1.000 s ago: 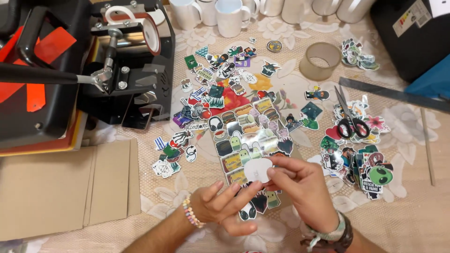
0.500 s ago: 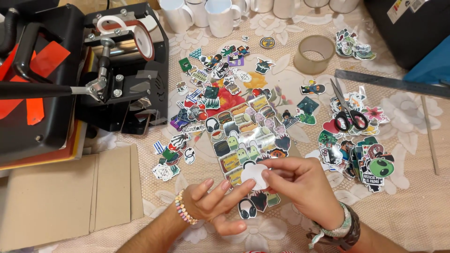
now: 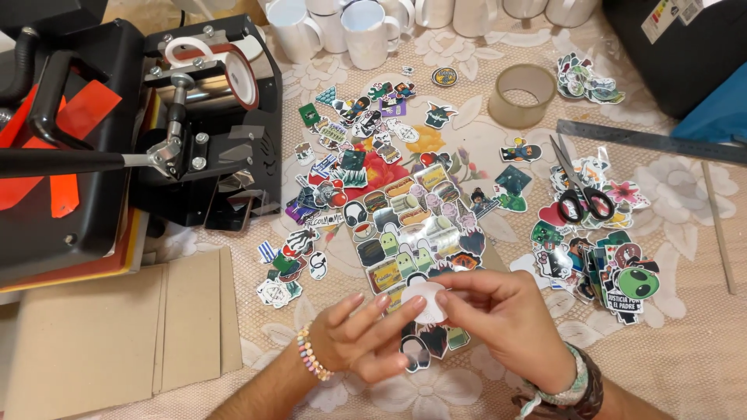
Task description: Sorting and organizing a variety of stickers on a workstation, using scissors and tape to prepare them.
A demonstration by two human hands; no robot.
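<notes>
My left hand point(image 3: 362, 336) and my right hand point(image 3: 502, 317) meet low in the middle of the head view, both pinching a small white sticker point(image 3: 424, 301) by its edges, blank side up. Directly beyond it lies a glossy sticker sheet point(image 3: 408, 233) printed with cartoon figures. Several loose colourful stickers point(image 3: 342, 155) are spread around it on the lace tablecloth point(image 3: 685, 327). A bead bracelet sits on my left wrist, woven bands on my right.
A black mug heat press point(image 3: 210, 117) and a flat heat press point(image 3: 54, 155) stand at the left, with cardboard sheets point(image 3: 117, 334) below. White mugs point(image 3: 342, 27) line the back. A tape roll point(image 3: 521, 95), scissors point(image 3: 580, 190), a metal ruler point(image 3: 654, 140) and a sticker pile point(image 3: 607, 264) lie right.
Both hands have shifted slightly lower and to the right with the white sticker; the fingers of the left hand now reach up to its edge.
</notes>
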